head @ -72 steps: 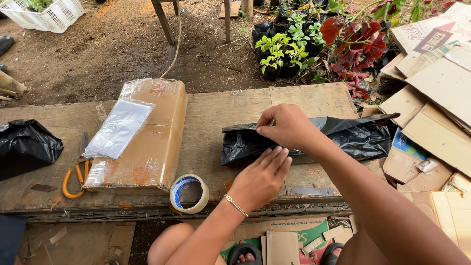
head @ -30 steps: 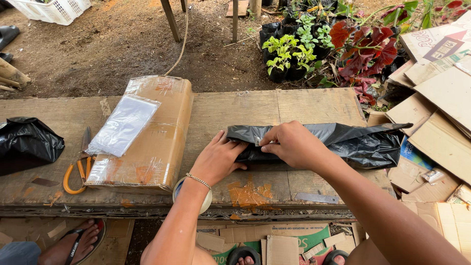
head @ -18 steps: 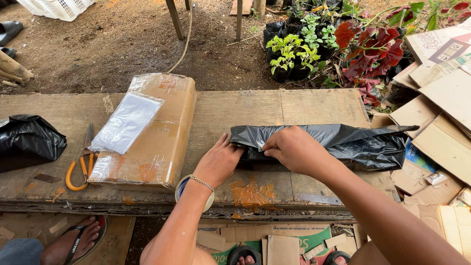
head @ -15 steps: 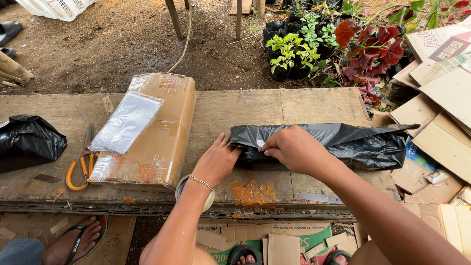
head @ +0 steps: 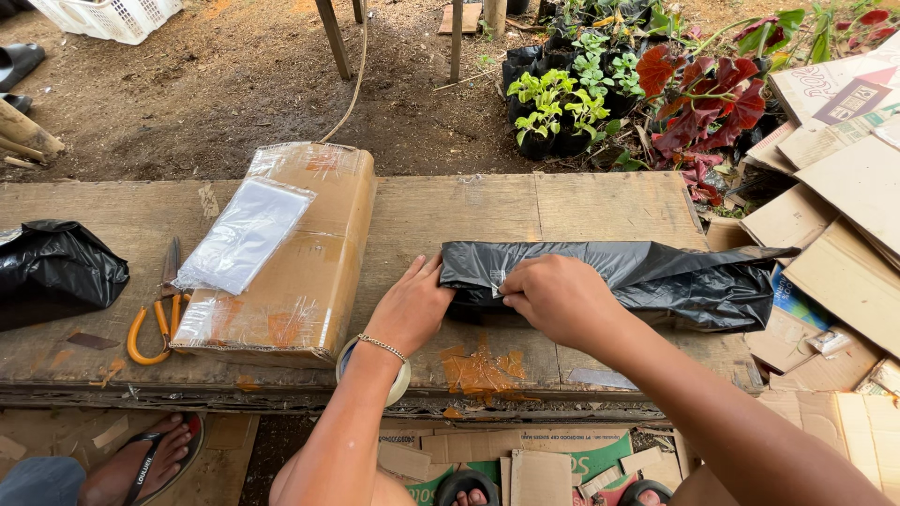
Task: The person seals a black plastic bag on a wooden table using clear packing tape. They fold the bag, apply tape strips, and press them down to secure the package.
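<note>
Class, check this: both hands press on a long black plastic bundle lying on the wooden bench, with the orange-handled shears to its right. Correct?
Not quite. The head view shows the orange-handled shears to the left of the long black plastic bundle, beyond the taped cardboard box. The rest holds.

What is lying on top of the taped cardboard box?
A flat clear plastic bag lies on the cardboard box, toward its left side. The box's contents are hidden: it is closed and taped.

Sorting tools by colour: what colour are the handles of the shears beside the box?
Orange, looped handles on the shears, left of the cardboard box; seen in the head view.
</note>
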